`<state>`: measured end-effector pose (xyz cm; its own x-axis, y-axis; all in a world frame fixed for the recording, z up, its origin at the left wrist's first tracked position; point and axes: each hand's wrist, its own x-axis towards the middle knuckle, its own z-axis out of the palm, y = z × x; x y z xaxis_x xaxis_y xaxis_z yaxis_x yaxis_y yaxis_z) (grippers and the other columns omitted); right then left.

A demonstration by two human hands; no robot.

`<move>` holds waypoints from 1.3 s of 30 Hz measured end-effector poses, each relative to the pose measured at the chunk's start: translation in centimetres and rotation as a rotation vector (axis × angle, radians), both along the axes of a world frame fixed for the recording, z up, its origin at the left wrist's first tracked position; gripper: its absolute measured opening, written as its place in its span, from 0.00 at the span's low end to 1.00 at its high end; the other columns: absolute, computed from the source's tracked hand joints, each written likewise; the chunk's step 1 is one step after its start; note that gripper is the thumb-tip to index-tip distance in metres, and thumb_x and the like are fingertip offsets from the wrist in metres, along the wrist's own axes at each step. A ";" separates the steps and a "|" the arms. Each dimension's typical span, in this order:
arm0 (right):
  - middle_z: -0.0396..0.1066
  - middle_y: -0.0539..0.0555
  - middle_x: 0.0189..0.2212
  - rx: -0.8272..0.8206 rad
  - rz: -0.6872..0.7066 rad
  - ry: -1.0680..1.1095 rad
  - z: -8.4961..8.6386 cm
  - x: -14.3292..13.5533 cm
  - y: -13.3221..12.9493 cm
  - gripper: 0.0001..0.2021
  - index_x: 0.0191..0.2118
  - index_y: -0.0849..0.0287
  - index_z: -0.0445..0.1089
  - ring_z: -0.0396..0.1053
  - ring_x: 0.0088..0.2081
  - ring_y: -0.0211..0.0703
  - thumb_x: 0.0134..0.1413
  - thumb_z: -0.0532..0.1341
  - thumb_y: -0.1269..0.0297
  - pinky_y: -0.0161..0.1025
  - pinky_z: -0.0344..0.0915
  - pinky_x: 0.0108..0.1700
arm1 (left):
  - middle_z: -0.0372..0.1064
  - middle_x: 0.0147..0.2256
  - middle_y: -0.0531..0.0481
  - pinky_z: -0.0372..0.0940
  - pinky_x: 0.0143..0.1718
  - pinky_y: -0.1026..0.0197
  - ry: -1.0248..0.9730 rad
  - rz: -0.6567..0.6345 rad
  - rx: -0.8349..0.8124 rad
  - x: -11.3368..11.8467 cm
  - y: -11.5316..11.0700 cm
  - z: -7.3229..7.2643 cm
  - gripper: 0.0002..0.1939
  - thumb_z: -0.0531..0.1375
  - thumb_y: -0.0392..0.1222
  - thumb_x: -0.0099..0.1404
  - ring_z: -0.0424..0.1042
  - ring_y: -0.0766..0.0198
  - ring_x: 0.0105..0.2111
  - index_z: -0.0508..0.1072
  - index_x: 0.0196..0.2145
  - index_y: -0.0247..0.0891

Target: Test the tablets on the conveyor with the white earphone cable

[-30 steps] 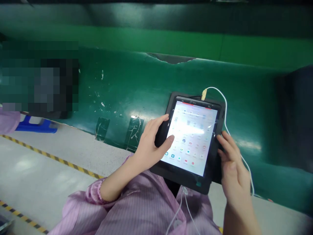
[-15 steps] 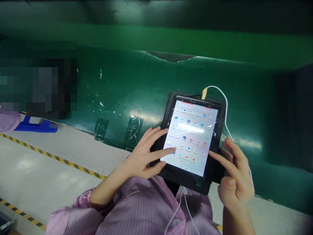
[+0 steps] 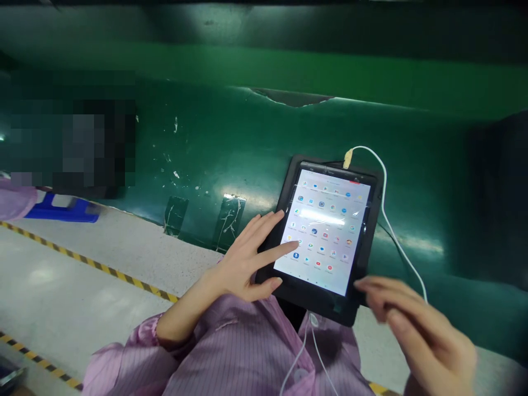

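Observation:
A tablet (image 3: 319, 242) in a black case lies tilted at the front edge of the green bench, its lit screen filled with rows of app icons. My left hand (image 3: 251, 258) rests spread over its left side, with the index fingertip over the lower-left icons. Off the lower right corner is my right hand (image 3: 421, 324), slightly blurred, holding nothing, its fingers loosely stretched out and apart from the screen. A yellowish plug (image 3: 348, 159) sits at the tablet's top edge, and a white cable (image 3: 384, 190) curves from it down the right side.
The green bench top (image 3: 206, 137) has worn patches and tape pieces (image 3: 231, 220) along its front edge. A dark shape (image 3: 495, 203) stands at right. Left are a blue plastic piece (image 3: 61, 210), part of another person's pink sleeve (image 3: 16, 198), and yellow-black floor tape (image 3: 94, 264).
My right hand has moved down and right, away from the tablet's right edge, and its pointing index finger has drawn in beside the others. The left hand stays on the tablet.

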<state>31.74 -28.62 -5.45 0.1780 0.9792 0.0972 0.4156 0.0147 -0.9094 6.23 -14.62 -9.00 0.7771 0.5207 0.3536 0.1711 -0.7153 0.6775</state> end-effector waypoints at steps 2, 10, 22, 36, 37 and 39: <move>0.78 0.52 0.43 -0.118 0.294 0.001 1.1 -0.6 -0.8 0.12 0.48 0.45 0.77 0.79 0.40 0.46 0.65 0.57 0.63 0.36 0.78 0.36 | 0.30 0.73 0.44 0.50 0.64 0.31 0.003 -0.008 -0.003 0.0 0.1 0.0 0.37 0.56 0.46 0.66 0.47 0.38 0.69 0.48 0.70 0.49; 0.77 0.51 0.48 -0.367 0.498 0.004 -2.4 -4.5 -2.9 0.10 0.47 0.46 0.77 0.77 0.46 0.47 0.65 0.59 0.59 0.41 0.76 0.48 | 0.34 0.73 0.42 0.48 0.65 0.34 0.011 -0.004 0.012 0.1 0.1 0.1 0.32 0.53 0.45 0.69 0.45 0.42 0.70 0.52 0.68 0.47; 0.79 0.55 0.38 -0.180 0.149 -0.114 -5.8 -4.4 -7.4 0.13 0.45 0.53 0.78 0.79 0.39 0.46 0.67 0.56 0.58 0.38 0.77 0.41 | 0.43 0.71 0.37 0.50 0.64 0.37 0.001 0.071 0.020 0.3 -0.1 -0.3 0.27 0.53 0.48 0.72 0.51 0.46 0.68 0.56 0.66 0.45; 0.77 0.52 0.32 0.280 0.240 -0.196 0.4 -2.1 -2.1 0.13 0.50 0.53 0.73 0.74 0.33 0.44 0.63 0.59 0.71 0.41 0.74 0.36 | 0.50 0.69 0.37 0.50 0.66 0.38 0.085 0.392 -0.255 3.5 -0.2 1.4 0.32 0.59 0.49 0.69 0.52 0.46 0.68 0.56 0.66 0.42; 0.77 0.52 0.34 0.280 0.237 -0.228 0.2 -2.0 -2.0 0.12 0.49 0.53 0.74 0.75 0.34 0.45 0.63 0.59 0.70 0.43 0.74 0.38 | 0.50 0.69 0.37 0.50 0.66 0.38 0.081 0.396 -0.242 3.9 0.1 1.6 0.30 0.59 0.48 0.69 0.51 0.47 0.68 0.57 0.66 0.42; 0.77 0.52 0.34 0.285 0.209 -0.279 -0.1 -1.6 -2.1 0.10 0.47 0.54 0.74 0.75 0.34 0.46 0.64 0.58 0.68 0.44 0.74 0.41 | 0.45 0.71 0.40 0.47 0.66 0.37 0.076 0.352 -0.183 4.4 0.6 1.9 0.25 0.55 0.47 0.72 0.45 0.47 0.70 0.62 0.64 0.44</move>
